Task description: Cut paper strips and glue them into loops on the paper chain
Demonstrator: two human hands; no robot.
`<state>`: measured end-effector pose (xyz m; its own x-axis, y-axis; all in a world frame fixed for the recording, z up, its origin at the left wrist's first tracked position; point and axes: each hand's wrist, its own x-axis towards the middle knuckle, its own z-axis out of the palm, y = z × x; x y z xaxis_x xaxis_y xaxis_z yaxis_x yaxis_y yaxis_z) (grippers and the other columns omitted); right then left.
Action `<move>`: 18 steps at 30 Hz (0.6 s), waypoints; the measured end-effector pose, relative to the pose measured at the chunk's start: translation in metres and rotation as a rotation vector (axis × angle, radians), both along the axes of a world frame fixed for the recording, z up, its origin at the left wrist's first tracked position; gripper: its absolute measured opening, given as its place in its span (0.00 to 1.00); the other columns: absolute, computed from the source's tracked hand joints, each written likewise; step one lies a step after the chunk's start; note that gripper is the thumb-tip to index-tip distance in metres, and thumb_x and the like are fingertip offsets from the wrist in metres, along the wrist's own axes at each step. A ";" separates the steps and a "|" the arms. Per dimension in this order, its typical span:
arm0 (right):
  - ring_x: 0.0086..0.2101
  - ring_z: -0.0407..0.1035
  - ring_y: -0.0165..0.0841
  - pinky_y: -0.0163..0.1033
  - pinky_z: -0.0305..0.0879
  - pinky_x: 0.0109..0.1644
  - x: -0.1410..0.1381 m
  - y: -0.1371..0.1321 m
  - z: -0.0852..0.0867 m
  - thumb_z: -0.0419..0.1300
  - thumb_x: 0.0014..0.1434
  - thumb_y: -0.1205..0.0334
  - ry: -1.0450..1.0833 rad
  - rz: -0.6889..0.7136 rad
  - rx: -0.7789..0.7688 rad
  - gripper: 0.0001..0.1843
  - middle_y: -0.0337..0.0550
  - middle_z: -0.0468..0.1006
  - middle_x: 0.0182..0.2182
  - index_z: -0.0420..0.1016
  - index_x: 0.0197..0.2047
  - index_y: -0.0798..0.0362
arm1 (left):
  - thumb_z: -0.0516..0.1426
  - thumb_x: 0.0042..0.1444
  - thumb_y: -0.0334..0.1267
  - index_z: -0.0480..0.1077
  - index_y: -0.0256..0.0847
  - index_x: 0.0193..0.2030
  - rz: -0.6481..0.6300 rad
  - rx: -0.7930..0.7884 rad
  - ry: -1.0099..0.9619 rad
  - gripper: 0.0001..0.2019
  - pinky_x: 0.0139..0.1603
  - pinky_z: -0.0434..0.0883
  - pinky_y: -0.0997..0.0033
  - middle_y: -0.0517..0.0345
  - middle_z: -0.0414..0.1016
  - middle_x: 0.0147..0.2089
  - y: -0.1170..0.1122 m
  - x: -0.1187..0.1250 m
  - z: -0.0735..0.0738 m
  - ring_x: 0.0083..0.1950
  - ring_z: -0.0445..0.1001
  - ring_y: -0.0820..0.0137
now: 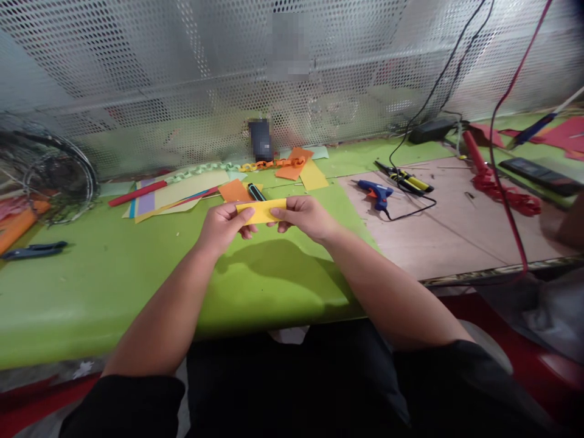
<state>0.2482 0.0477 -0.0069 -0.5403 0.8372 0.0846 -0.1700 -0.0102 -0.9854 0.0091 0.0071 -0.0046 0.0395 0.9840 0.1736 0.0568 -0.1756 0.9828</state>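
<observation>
Over the green tabletop (150,274), the yellow paper (263,213) spans left to right along its long axis, directly between the left hand (224,224) and right hand (305,218), equally near, each pinching one end between thumb and fingers.

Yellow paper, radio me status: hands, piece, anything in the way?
Left hand and right hand pinching opposite ends. Yellow paper spans between them, above green tabletop. Black-and-teal tool lies just beyond; nothing seen blocking.
</observation>
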 end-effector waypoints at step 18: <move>0.32 0.82 0.32 0.38 0.82 0.40 0.000 -0.005 0.004 0.79 0.58 0.49 0.155 0.113 -0.063 0.26 0.48 0.89 0.38 0.88 0.54 0.55 | 0.76 0.54 0.46 0.87 0.43 0.50 -0.168 -0.027 -0.221 0.19 0.23 0.78 0.75 0.56 0.83 0.26 -0.001 -0.006 0.006 0.21 0.79 0.71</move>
<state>0.2485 0.0424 -0.0032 -0.6158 0.7782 0.1236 -0.3139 -0.0984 -0.9443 0.0034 0.0063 0.0016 0.1666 0.9712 0.1702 -0.1877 -0.1383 0.9724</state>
